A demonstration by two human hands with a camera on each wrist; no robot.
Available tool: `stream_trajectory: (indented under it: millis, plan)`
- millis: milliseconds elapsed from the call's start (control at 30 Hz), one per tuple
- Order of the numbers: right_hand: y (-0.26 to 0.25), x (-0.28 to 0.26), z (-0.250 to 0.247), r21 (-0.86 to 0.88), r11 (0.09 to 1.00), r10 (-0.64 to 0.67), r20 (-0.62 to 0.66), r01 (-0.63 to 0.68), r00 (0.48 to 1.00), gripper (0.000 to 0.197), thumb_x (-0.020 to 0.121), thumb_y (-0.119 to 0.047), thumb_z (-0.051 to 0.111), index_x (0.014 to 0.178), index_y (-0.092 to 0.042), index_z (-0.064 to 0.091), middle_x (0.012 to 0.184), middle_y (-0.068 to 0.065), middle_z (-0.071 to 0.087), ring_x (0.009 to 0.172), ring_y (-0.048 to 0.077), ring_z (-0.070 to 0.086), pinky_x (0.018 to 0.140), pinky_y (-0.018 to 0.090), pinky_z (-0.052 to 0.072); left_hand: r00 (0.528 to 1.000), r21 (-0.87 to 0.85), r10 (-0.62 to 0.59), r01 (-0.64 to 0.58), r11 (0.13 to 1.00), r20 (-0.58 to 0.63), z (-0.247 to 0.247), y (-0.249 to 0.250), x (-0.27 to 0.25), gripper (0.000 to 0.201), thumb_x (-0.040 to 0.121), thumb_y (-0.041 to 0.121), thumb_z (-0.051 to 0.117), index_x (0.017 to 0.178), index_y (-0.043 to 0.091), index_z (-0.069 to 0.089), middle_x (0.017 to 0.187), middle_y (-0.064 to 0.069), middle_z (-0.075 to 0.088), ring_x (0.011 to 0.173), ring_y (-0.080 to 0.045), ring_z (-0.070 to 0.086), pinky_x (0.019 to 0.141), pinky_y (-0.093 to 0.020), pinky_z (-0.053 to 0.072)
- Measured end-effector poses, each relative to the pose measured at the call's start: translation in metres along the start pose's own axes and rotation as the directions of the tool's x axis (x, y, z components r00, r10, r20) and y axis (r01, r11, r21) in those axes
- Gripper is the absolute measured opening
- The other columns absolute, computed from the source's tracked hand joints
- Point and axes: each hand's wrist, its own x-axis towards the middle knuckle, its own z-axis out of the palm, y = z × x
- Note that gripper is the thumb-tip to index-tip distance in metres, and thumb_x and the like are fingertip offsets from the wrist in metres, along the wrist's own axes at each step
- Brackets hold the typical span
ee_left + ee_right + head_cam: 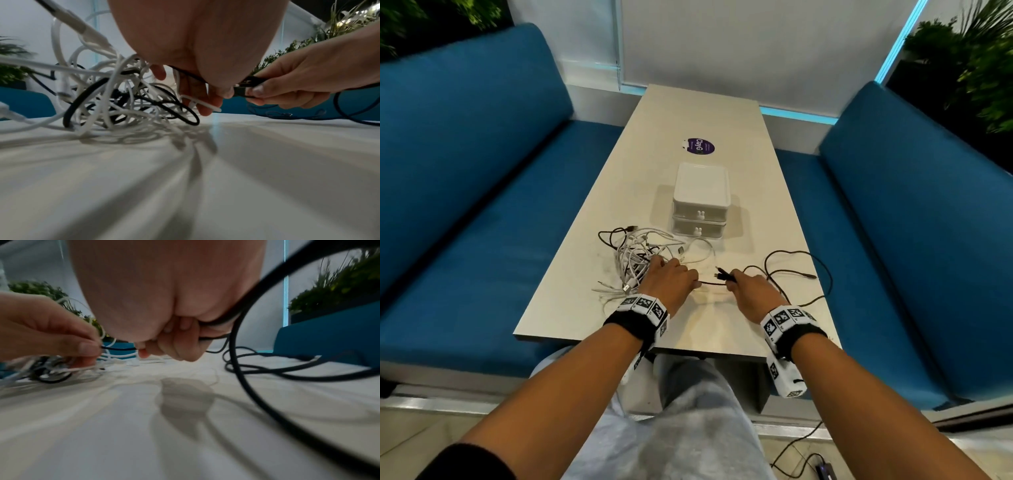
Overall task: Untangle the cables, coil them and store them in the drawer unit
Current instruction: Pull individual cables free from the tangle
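Observation:
A tangle of white and black cables (638, 262) lies on the table, in front and to the left of a white two-drawer unit (700, 205) whose drawers are both closed. My left hand (695, 281) rests at the tangle's right edge and pinches a black cable (714, 283). My right hand (732, 279) grips the same cable just behind its plug (722, 274); the rest of it loops loosely to the right (801, 270). In the left wrist view the tangle (115, 97) sits left of my left hand (224, 95). In the right wrist view my right hand (164, 345) holds the cable (119, 348).
The pale table (688, 113) is long and narrow, with a purple round sticker (700, 146) beyond the drawer unit. Blue padded benches stand on the left (465, 205) and the right (911, 222). Another black cable (791, 452) lies on the floor by my legs.

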Motion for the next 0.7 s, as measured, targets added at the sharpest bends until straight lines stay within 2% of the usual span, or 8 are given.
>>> stream_trajectory:
  millis: [167, 233, 333, 400, 467, 567, 700]
  plan:
    - [0.03, -0.003, -0.018, -0.123, 0.982, 0.142, -0.024, -0.144, 0.99, 0.026, 0.104, -0.034, 0.034, 0.112, -0.016, 0.051, 0.083, 0.005, 0.055, 0.075, 0.027, 0.057, 0.064, 0.035, 0.047, 1.0, 0.003, -0.005, 0.005, 1.0, -0.014, 0.002, -0.003, -0.005, 0.033, 0.105, 0.042, 0.029, 0.105, 0.027, 0.059, 0.101, 0.003, 0.07, 0.105, -0.022, 0.057, 0.098, -0.044, 0.028]
    - [0.031, -0.005, -0.019, -0.121, 0.975, 0.18, -0.049, -0.185, 0.982, 0.028, 0.103, -0.034, 0.034, 0.113, -0.015, 0.053, 0.084, 0.005, 0.054, 0.076, 0.027, 0.057, 0.065, 0.036, 0.048, 1.0, -0.017, -0.011, 0.011, 1.0, -0.005, 0.002, 0.003, -0.004, 0.035, 0.104, 0.042, 0.028, 0.105, 0.027, 0.059, 0.095, 0.001, 0.07, 0.101, -0.024, 0.059, 0.095, -0.043, 0.027]
    - [0.019, -0.007, -0.016, -0.061, 0.973, 0.214, -0.098, -0.221, 0.972, 0.031, 0.104, -0.034, 0.032, 0.116, -0.014, 0.051, 0.09, 0.01, 0.057, 0.081, 0.031, 0.057, 0.065, 0.034, 0.042, 1.0, -0.021, -0.021, 0.021, 1.0, 0.02, 0.002, 0.008, -0.002, 0.033, 0.104, 0.039, 0.029, 0.105, 0.027, 0.059, 0.09, -0.001, 0.069, 0.1, -0.025, 0.057, 0.09, -0.042, 0.024]
    - [0.005, -0.005, -0.01, 0.01, 0.986, 0.166, -0.127, -0.166, 0.978, 0.033, 0.104, -0.035, 0.031, 0.122, -0.014, 0.05, 0.098, 0.016, 0.063, 0.089, 0.037, 0.06, 0.067, 0.036, 0.042, 0.999, -0.019, -0.019, 0.019, 1.0, 0.034, 0.003, 0.009, -0.001, 0.032, 0.104, 0.038, 0.03, 0.106, 0.028, 0.06, 0.091, -0.002, 0.07, 0.102, -0.025, 0.055, 0.09, -0.043, 0.023]
    - [-0.012, -0.003, -0.002, 0.086, 0.994, 0.071, -0.114, -0.062, 0.991, 0.033, 0.104, -0.035, 0.033, 0.124, -0.015, 0.05, 0.098, 0.018, 0.066, 0.089, 0.039, 0.062, 0.07, 0.039, 0.048, 1.0, -0.027, -0.013, 0.014, 1.0, 0.028, 0.002, 0.011, -0.001, 0.032, 0.104, 0.039, 0.029, 0.106, 0.027, 0.059, 0.091, -0.003, 0.07, 0.102, -0.026, 0.054, 0.09, -0.044, 0.023]
    - [-0.034, -0.001, 0.01, 0.168, 0.984, -0.046, -0.051, 0.054, 0.998, 0.029, 0.103, -0.03, 0.037, 0.111, -0.011, 0.056, 0.098, 0.018, 0.068, 0.09, 0.038, 0.062, 0.071, 0.038, 0.046, 1.0, -0.076, -0.018, 0.018, 0.997, 0.008, -0.001, 0.01, 0.0, 0.033, 0.104, 0.037, 0.026, 0.113, 0.03, 0.058, 0.095, -0.001, 0.07, 0.101, -0.025, 0.056, 0.088, -0.043, 0.025]
    - [-0.04, 0.004, 0.011, 0.26, 0.964, -0.039, -0.05, 0.05, 0.998, 0.026, 0.102, -0.029, 0.039, 0.1, -0.015, 0.061, 0.099, 0.012, 0.069, 0.092, 0.033, 0.062, 0.078, 0.039, 0.048, 0.999, -0.098, -0.044, 0.047, 0.994, 0.025, -0.006, 0.004, 0.0, 0.031, 0.104, 0.038, 0.027, 0.107, 0.03, 0.057, 0.103, 0.002, 0.066, 0.102, -0.023, 0.058, 0.089, -0.043, 0.028]
